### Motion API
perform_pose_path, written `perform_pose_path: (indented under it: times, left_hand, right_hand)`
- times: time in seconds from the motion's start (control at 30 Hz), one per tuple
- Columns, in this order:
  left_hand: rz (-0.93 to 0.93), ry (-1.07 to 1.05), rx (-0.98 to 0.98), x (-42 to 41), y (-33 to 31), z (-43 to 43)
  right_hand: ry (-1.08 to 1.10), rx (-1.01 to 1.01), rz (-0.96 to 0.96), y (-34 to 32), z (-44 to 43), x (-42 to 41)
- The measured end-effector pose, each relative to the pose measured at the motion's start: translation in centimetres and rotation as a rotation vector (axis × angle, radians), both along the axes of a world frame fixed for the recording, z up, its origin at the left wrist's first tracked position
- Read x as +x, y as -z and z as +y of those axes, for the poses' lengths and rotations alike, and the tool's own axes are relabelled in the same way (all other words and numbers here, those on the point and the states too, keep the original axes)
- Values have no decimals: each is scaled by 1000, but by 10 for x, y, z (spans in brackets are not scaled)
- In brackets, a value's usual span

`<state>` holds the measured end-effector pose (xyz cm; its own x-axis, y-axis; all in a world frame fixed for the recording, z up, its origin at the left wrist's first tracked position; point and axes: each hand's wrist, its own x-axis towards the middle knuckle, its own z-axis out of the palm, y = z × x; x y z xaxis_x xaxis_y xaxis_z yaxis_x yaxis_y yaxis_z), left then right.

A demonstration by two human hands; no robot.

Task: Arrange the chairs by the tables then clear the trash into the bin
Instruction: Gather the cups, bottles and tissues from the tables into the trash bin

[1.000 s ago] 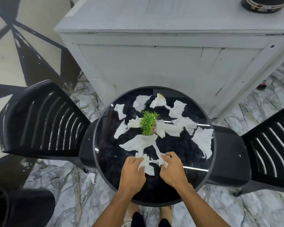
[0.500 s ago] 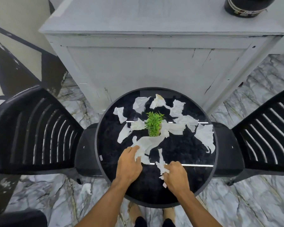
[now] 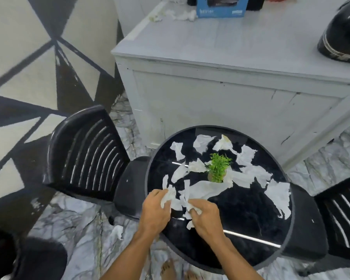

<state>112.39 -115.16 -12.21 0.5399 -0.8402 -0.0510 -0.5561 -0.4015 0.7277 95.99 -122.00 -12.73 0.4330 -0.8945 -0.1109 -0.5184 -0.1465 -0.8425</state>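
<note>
Two bare feet (image 3: pixel 168 269) on marble floor (image 3: pixel 79 219) at the table's (image 3: pixel 251 249) near edge, the one open side. Just beyond, over the table's near-left part, left hand (image 3: pixel 155 209) and right hand (image 3: pixel 205 217) close together, each clamped on white tissue (image 3: pixel 168 196): left fist round a crumpled wad, right pinching torn strips. About ten more scraps (image 3: pixel 279 199) loose across the round black top, ringing one small green plant (image 3: pixel 218 168) at its centre. One floor scrap (image 3: pixel 117 232) left of the table. Two black chairs: left chair (image 3: pixel 85 152) and right chair (image 3: pixel 341 215), seats tucked under the rim, closing both sides. Behind the table, just beside its far rim, one grey counter (image 3: pixel 230 93); on it one black helmet (image 3: pixel 341 35), one blue box (image 3: pixel 220 7), a few more bits of tissue.
</note>
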Motion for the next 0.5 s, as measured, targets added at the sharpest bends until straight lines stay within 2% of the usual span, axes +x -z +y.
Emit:
perform_pose_path:
  times: [0.23,0.37,0.5]
  left_hand:
    - [-50,-360,-46,42,-28,68]
    - [-85,-536,-28,66,-39,120]
    - [-128,-700,-44,94,-46,171]
  right_hand:
    - [-226,41,-85,-26,1,75]
    - [-399,105,-70,-34,28,126]
    - [-577,79,-42,-42,69,185]
